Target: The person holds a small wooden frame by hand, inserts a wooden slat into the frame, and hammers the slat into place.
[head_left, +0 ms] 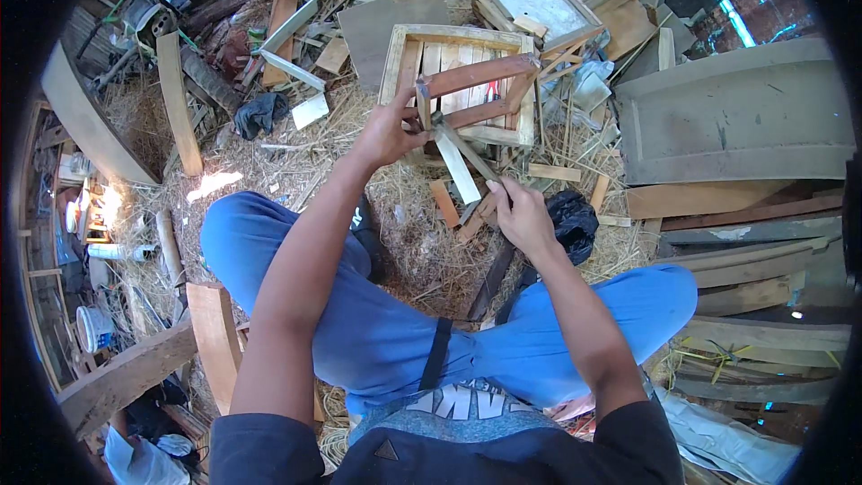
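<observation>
My left hand (pixel 392 130) grips the near left end of a small reddish-brown wooden frame (pixel 476 76), its fingers wrapped round the short side. The frame is tilted above a shallow wooden crate (pixel 460 34) with a slatted bottom. In my right hand (pixel 525 216) is the handle of a hammer (pixel 471 155); its dark head lies close against the frame's near left corner, by my left fingers. A pale wood strip (pixel 460 166) slants down beside the handle. Something small and red shows inside the crate, partly hidden by the frame.
Wood offcuts and straw cover the ground. A framed panel (pixel 530 0) lies beyond the crate, and a pale green angled frame (pixel 292 27) is at far left. A black plastic bag (pixel 572 224) sits by my right hand. Long boards (pixel 754 260) are stacked on the right.
</observation>
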A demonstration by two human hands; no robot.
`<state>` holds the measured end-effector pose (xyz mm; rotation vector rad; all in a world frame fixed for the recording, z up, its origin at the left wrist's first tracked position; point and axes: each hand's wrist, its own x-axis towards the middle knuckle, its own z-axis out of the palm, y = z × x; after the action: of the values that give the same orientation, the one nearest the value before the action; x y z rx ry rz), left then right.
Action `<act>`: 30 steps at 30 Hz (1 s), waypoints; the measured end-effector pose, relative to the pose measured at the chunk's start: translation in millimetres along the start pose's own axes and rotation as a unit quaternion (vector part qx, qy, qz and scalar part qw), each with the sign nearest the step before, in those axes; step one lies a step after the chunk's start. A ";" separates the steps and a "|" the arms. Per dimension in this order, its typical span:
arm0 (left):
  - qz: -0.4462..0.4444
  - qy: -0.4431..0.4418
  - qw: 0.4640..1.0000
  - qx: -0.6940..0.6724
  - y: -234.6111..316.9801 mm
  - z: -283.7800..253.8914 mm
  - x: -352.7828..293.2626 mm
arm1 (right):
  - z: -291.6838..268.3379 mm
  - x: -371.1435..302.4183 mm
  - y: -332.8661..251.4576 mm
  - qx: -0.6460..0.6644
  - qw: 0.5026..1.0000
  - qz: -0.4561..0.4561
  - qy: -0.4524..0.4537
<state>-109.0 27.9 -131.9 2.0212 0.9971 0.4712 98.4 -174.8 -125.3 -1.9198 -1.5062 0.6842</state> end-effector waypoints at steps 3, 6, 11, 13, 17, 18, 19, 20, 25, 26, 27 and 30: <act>-0.007 -0.009 1.000 -0.001 -0.6 -2.3 1.1 | 0.9 -2.8 1.0 0.072 0.995 -0.053 0.054; -0.005 -0.010 1.000 0.020 -0.7 -2.0 1.5 | 0.8 -1.0 -2.1 0.014 0.999 -0.013 0.027; -0.019 0.000 1.000 0.021 -0.2 0.3 -0.5 | 1.7 -5.6 -2.7 0.050 0.997 -0.046 0.043; -0.002 -0.002 1.000 0.011 -1.4 -0.7 1.9 | 0.1 -3.4 -0.5 0.056 0.996 -0.044 0.048; 0.001 0.006 1.000 0.021 -3.4 -0.2 -0.3 | 4.8 -4.6 3.2 0.044 0.996 -0.058 0.050; -0.002 0.004 1.000 0.030 -2.8 0.1 1.5 | 1.9 -5.4 3.3 0.060 0.994 -0.064 0.059; -0.005 0.001 0.999 0.040 -2.1 0.9 2.3 | 0.9 -4.8 4.1 0.060 0.994 -0.064 0.058; -0.006 0.002 0.999 0.039 -1.2 2.9 0.6 | 0.6 -3.3 4.6 0.029 0.998 -0.037 0.034; 0.011 0.015 0.999 0.032 -5.3 3.1 1.0 | 3.9 -1.9 -6.1 0.054 0.998 0.004 0.031; 0.010 0.016 0.999 0.032 -5.1 2.5 0.2 | 6.8 -2.1 -9.9 0.078 0.996 0.005 0.047; 0.003 0.010 0.999 0.030 -2.8 1.9 0.5 | 8.3 -2.4 -12.3 0.101 0.993 0.007 0.064; 0.008 0.001 1.000 0.021 -5.4 3.3 1.3 | 19.4 2.2 -5.9 0.130 0.987 0.067 0.068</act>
<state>-108.7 29.2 -138.2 2.0687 0.9993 0.4643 81.1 -168.8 -134.5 -1.8382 -1.1506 0.7526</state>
